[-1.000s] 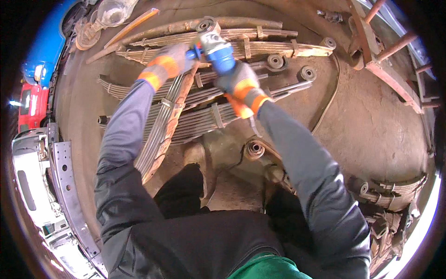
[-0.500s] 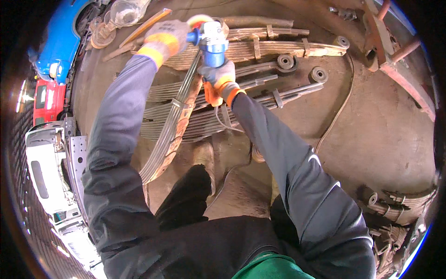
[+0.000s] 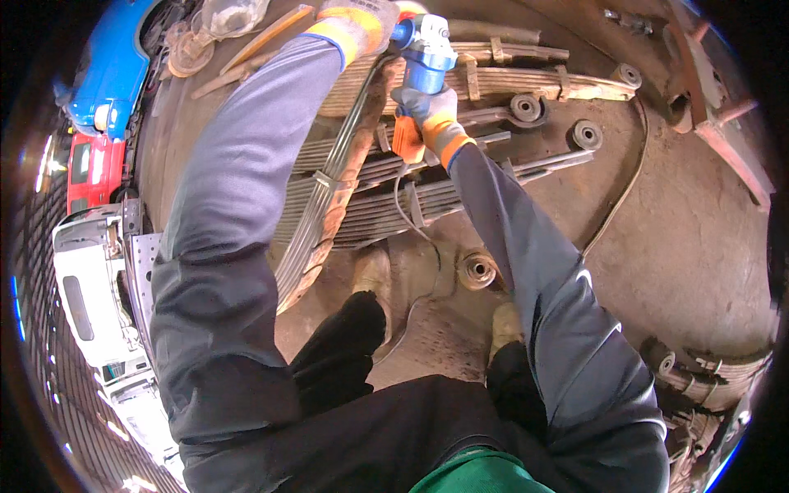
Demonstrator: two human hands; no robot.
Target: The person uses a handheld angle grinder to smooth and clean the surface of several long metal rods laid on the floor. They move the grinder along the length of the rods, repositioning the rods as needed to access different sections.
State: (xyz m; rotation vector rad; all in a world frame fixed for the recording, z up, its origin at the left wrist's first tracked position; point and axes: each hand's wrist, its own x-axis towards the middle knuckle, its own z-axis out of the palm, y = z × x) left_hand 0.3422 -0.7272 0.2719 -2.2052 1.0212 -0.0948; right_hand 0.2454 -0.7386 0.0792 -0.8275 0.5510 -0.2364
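Both my gloved hands hold a blue and orange angle grinder (image 3: 429, 62) with a silver head. My left hand (image 3: 357, 23) is closed round its side handle at the upper edge of the view. Lower down, my right hand (image 3: 436, 111) wraps the grinder's body, and its cord hangs toward the floor. Part of the round disc shows behind the head; whether it touches metal I cannot tell. A leaf spring (image 3: 329, 185) with a rusty side slants beneath the grinder. It lies across other stacked leaf springs (image 3: 514, 82) on the floor.
A rolled spring eye (image 3: 477, 269) sits between my boots. The grinder's cord trails past my left boot (image 3: 372, 271). A rusty steel frame (image 3: 731, 152) stands at far right, with more leaf springs (image 3: 715, 382) at lower right. Truck cabs (image 3: 86, 287) line the left side.
The grinder and both hands have moved right and farther away, toward the far end of the slanting leaf spring. The view has shifted slightly too. Both hands keep their grip.
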